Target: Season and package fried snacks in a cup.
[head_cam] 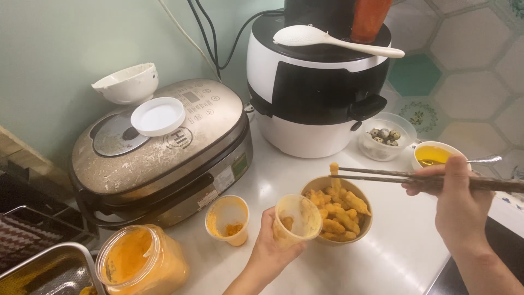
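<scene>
The left hand (267, 248) is closed around a small translucent plastic cup (297, 221) that is stained yellow-orange inside, and tilts it toward a round brown bowl (364, 225) full of orange-coated fried strips (338, 213). The cup's mouth is touching or just beside the bowl's near-left rim. The right hand (456, 205) grips a pair of dark wooden chopsticks (382, 176). Their tips pinch one orange strip (334, 168), lifted just above the bowl.

To do this step well, I think the cup should stay low and close to the bowl, so that no powder falls on the white counter (393, 257). The chopsticks need a firm but gentle pinch, because the coated piece looks crumbly.

A second small yellow-stained cup (228, 219) stands just left of the held one. A clear plastic jar of orange powder (141, 262) is at the lower left. Behind are a silver electric cooker (164, 158) carrying a white lid (158, 116) and a white bowl (126, 83), and a white and black rice cooker (316, 82) with a white rice paddle (333, 39) on top. Near the right hand are a clear container of speckled eggs (385, 136) and a white bowl of yellow liquid (434, 154).
</scene>
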